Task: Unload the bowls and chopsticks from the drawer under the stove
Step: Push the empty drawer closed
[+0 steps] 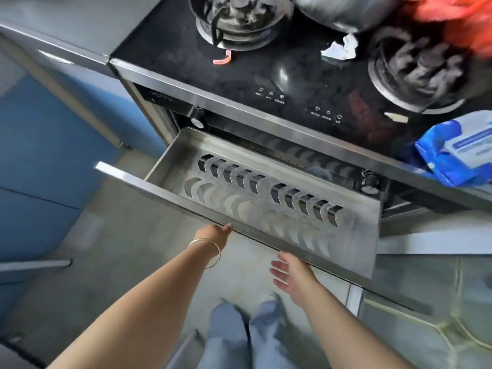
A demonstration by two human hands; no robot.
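— Drawer under the stove pulled out, steel dish rack inside with curved slots showing.
— Left hand at the front edge, fingers hidden beneath it, thin bangle on the wrist.
— Right hand just below the front panel, fingers spread, holding nothing.
— Up top: two burners, pink hook, crumpled white paper, blue packet at the right edge.
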